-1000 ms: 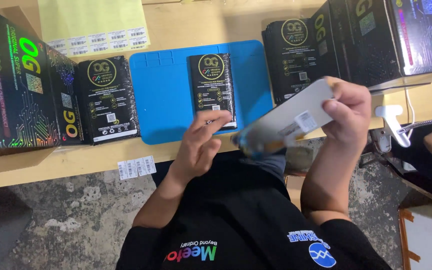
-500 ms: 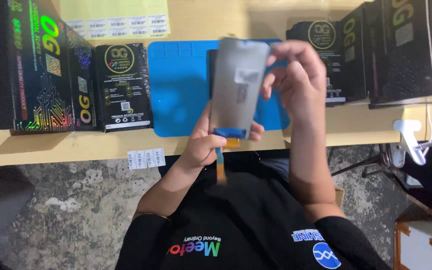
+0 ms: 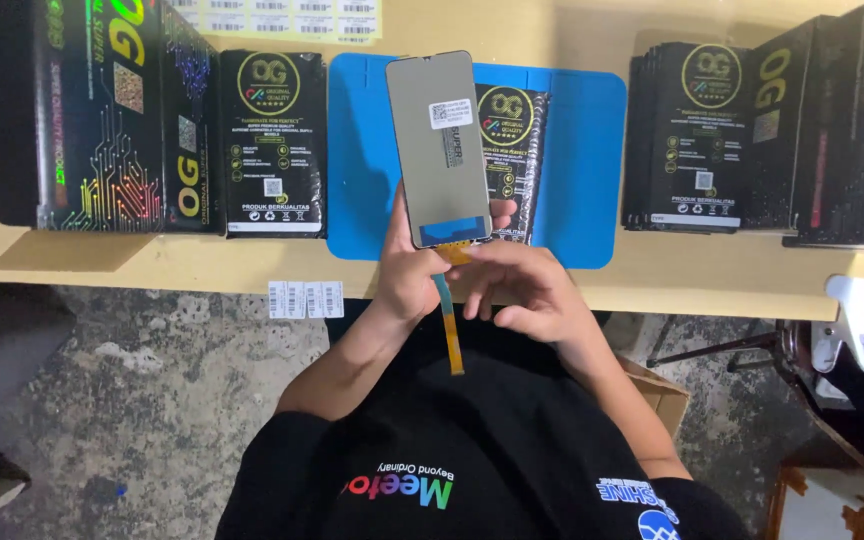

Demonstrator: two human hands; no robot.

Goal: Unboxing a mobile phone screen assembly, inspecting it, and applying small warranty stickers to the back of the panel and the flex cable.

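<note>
On the pale wooden bench [image 3: 652, 285] we count, from left to right: a tall stack of black boxes [image 3: 82, 110] with rainbow circuit-line artwork, standing against the far left; one flat black box [image 3: 272, 140] with a gold round emblem and a white strip along its near edge, lying just beside that stack; a blue work mat [image 3: 582, 150] at centre; a further black box [image 3: 512, 150] of the same kind lying on the mat, partly hidden; a row of like black boxes [image 3: 697, 135] set on edge to the right of the mat; and larger black cartons [image 3: 852, 120] at the far right. A sheet of small white barcode labels [image 3: 272, 15] lies at the bench's far edge. A short strip of three white barcode stickers [image 3: 305, 298] hangs at the bench's near edge. A white clamp-like fitting [image 3: 852, 315] sits at the right near corner.

We hold a grey phone display panel [image 3: 437, 145] above the mat, in front of the box on it. Its long axis runs away from us, nearly upright in the view, tilted slightly left at the top. A small white label [image 3: 450, 113] sits on its upper right face. An orange flex ribbon [image 3: 449, 330] trails from its near end toward our body.

Our left hand [image 3: 412, 275] is closed round the panel's near end from behind and below. Our right hand [image 3: 527, 290] curls beside the ribbon's root, fingertips touching the panel's lower edge.
</note>
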